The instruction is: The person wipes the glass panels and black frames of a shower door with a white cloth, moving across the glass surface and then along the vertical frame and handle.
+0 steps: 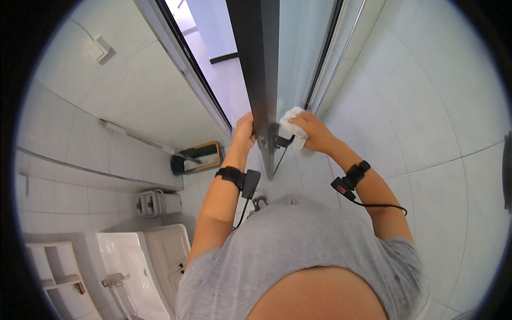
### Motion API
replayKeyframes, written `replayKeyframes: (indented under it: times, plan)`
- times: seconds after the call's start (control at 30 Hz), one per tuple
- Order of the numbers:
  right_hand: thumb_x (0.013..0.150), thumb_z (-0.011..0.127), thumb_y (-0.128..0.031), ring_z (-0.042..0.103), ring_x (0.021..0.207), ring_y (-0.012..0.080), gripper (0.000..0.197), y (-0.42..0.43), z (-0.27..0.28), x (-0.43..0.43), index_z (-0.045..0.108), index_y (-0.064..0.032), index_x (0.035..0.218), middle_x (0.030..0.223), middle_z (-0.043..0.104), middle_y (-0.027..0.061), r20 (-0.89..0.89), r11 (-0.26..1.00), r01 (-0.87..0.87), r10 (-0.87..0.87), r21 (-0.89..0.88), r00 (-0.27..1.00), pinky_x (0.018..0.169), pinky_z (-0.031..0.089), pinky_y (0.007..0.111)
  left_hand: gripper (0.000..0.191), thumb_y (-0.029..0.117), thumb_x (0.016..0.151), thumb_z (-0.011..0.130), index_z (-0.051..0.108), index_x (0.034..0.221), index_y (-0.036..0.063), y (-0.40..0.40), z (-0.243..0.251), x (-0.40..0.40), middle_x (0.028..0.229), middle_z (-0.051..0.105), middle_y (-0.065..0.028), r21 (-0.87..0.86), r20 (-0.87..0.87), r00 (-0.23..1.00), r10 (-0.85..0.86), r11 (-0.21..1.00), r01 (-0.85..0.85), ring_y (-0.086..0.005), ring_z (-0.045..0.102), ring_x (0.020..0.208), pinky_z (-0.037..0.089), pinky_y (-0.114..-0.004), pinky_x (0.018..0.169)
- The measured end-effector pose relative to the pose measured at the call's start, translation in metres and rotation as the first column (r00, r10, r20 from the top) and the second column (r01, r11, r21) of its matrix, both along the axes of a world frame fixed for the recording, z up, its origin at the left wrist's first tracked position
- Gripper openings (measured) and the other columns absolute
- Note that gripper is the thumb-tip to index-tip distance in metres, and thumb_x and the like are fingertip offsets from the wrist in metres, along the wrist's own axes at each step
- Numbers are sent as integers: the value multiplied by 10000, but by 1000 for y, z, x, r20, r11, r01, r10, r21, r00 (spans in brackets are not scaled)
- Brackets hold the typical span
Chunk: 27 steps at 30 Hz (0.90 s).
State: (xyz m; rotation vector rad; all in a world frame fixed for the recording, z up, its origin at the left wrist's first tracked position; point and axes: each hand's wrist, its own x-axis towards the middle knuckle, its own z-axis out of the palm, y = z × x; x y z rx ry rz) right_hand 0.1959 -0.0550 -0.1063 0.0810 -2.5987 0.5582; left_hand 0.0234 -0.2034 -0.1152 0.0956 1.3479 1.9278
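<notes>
Before me a dark-framed door (260, 60) stands edge-on, its lock edge towards me. My left hand (245, 131) is at the door's left face with curled fingers, partly hidden by the frame; whether it grips a handle there cannot be seen. On the right side, my right hand (316, 131) holds a crumpled white cloth (294, 120) beside the dark lever handle (285, 141). Part of the cloth hangs below the fingers. From this angle I cannot tell whether it touches the door.
Left of the door are a green bucket (176, 165) with an orange-yellow rim, a mop (136, 136) leaning into it, and a grey bin-like container (160, 203). A white washbasin (136, 264) and shelf (60, 280) are lower left. A tiled wall (420, 92) rises at right.
</notes>
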Motion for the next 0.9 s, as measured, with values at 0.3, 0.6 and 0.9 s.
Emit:
replayKeyframes:
  times: [0.3,0.6,0.9]
  plan:
    - [711,681,-129,524,1049,290,506,-27,109,-4,480,-52,1169,1150,516,145,-340,772,52,-338,-633,878,892,418,341,182,132,839,525,619,924,2,-12,-9,-8,742,587,-9,-2,-23,998,-64,998,64,-68,522,593,442,-187,517]
    - [705,674,-141,178,1283,462,807,-82,126,-88,217,-74,1366,1406,127,278,-678,995,45,29,91,734,1022,194,522,256,208,876,509,608,988,1,-2,-23,-60,780,593,-3,73,7,985,-173,982,172,-81,541,634,462,-204,567]
    - [619,597,-3,290,1247,385,710,-79,295,-155,386,-43,1296,1368,277,218,-838,998,31,36,63,545,1029,229,439,214,179,861,520,601,940,-2,-15,-6,-105,798,610,-52,-7,-107,971,-215,977,215,-133,583,664,477,-259,549]
